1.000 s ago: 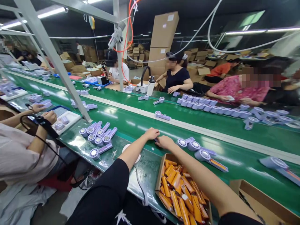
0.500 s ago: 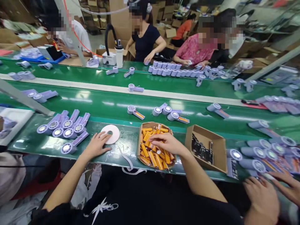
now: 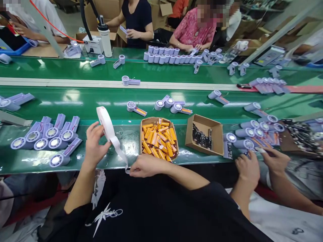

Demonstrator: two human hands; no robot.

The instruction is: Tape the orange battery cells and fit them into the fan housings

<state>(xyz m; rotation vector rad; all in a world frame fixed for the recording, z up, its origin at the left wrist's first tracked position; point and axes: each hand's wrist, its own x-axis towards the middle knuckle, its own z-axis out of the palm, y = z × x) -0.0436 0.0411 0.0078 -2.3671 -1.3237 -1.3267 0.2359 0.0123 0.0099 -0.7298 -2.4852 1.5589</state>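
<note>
A roll of white tape (image 3: 109, 127) is tilted up on edge above the near bench, and my left hand (image 3: 95, 144) grips it, with some fingers hidden behind it. A strip hangs from the roll down to my right hand (image 3: 146, 165), whose fingers pinch its loose end at the bench's front edge. Just beyond my right hand, a cardboard tray (image 3: 141, 134) holds many orange cylindrical batteries (image 3: 161, 137). To the left of my left hand lie several lilac fan bodies (image 3: 58, 159) with round heads and open handles.
A cardboard box (image 3: 214, 129) of dark small parts stands right of the batteries. Another person's hands (image 3: 248, 168) work at far right beside more fan bodies (image 3: 244, 144). Fan bodies lie on the green conveyor (image 3: 101, 101); people sit across it.
My left hand has lifted the tape roll off the bench and tilted it upright. My right hand has left the batteries and come down-left to the tape's loose end. The view has shifted.
</note>
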